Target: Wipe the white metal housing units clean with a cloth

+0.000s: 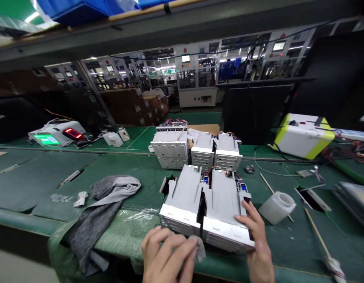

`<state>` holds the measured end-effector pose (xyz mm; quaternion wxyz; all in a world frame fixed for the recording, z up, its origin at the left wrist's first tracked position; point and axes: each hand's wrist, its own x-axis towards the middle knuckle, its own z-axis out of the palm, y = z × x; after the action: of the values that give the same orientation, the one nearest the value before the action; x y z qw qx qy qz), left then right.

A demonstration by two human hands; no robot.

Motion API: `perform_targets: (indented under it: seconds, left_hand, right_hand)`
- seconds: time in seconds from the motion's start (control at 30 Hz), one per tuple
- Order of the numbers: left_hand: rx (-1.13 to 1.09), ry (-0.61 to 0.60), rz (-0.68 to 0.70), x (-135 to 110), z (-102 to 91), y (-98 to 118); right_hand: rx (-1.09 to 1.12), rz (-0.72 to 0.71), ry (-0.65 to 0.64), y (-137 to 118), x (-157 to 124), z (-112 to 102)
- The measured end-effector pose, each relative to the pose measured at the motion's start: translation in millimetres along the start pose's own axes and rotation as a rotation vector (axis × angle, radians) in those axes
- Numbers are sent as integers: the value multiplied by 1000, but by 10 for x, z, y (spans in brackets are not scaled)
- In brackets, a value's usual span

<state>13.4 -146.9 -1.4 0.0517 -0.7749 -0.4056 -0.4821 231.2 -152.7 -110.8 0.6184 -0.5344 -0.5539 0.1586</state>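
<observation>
Two grey-and-white plastic units lie side by side at the near edge of the green bench, the left unit [183,202] and the right unit [224,210]. My left hand [167,255] is closed on a small grey wipe [199,247] and presses it against the front face where the two units meet. My right hand [257,243] rests on the right unit's near right corner, fingers wrapped over its top and side. Wires and small blue parts show between the units at their far end.
Three more like units [196,151] are stacked behind. A grey cloth [108,204] lies to the left, a white plastic cup [278,206] on its side to the right with thin wooden sticks [316,232]. A white-and-yellow box [302,135] and a lit device [56,133] stand farther back.
</observation>
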Motion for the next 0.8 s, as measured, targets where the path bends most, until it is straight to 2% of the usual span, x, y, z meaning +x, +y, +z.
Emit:
perform_targets:
  seconds: [0.13,0.2,0.37,0.47,0.57,0.63,0.8]
  left_hand:
    - [155,91,6,164,29,-132]
    - [219,84,-7,215,85,-178]
    - [124,-94,-21,188,128,-172]
    - [85,-129,15,53,15,-177]
    - [57,-267,118,-104,-121,-242]
    - [19,-311,133,-173,-173,-279]
    - [-138,-200,-22,-167,-142,-218]
  right_hand:
    - [-52,-14,5,-50,-2,3]
    - [-78,-12,17,-43,-4,15]
    - [-133,-44,-4,-5,15,-6]
    - [-188,-66,-30,-35,36,-71]
    - [-279,-74,-92,-117,41,-129]
    - [-312,-40,-113,-191,42,-143]
    - [-292,83,-115,-320,185,-220]
